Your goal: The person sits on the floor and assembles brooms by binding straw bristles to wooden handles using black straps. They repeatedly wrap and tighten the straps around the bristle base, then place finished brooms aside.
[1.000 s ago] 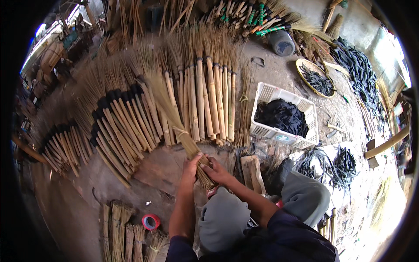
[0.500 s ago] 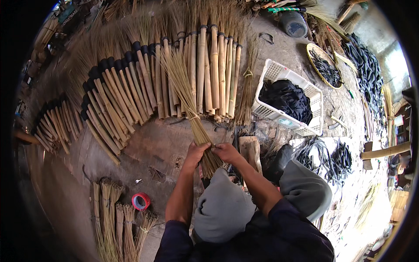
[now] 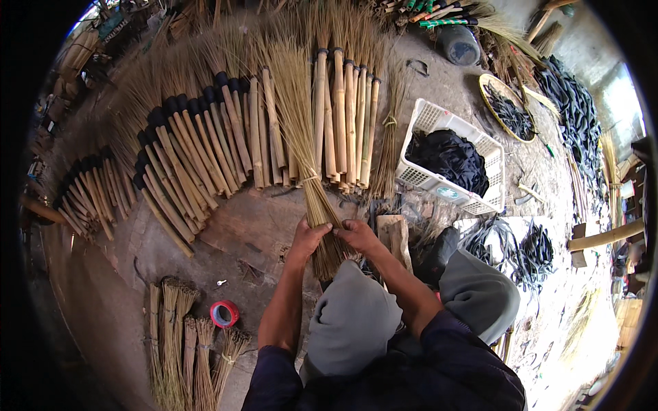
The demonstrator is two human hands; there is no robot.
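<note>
A long bundle of thin dry plant stalks (image 3: 299,147) stands between my two hands, its fine ends fanned out away from me and its cut ends close to my knee. My left hand (image 3: 312,236) is closed around the lower stalks from the left. From the right, my right hand (image 3: 356,236) pinches the same bundle, the thumbs nearly meeting. A thin tie wraps the stalks a little above my hands. Behind the bundle stand brooms with bamboo handles (image 3: 338,113) in a curved row; the bundle hides some of them.
A white plastic crate (image 3: 449,188) holds black strips, with a round woven tray (image 3: 488,85) of strips beyond it. Red tape (image 3: 224,314) lies near tied stalk bundles (image 3: 168,329) at lower left. A wooden block (image 3: 393,236) stands right of my hands, and a curved-blade tool (image 3: 531,193) lies farther right.
The bundle has swung more upright, its fanned top shifting right and spreading. Both hands keep their grip at nearly the same place. The view has shifted slightly.
</note>
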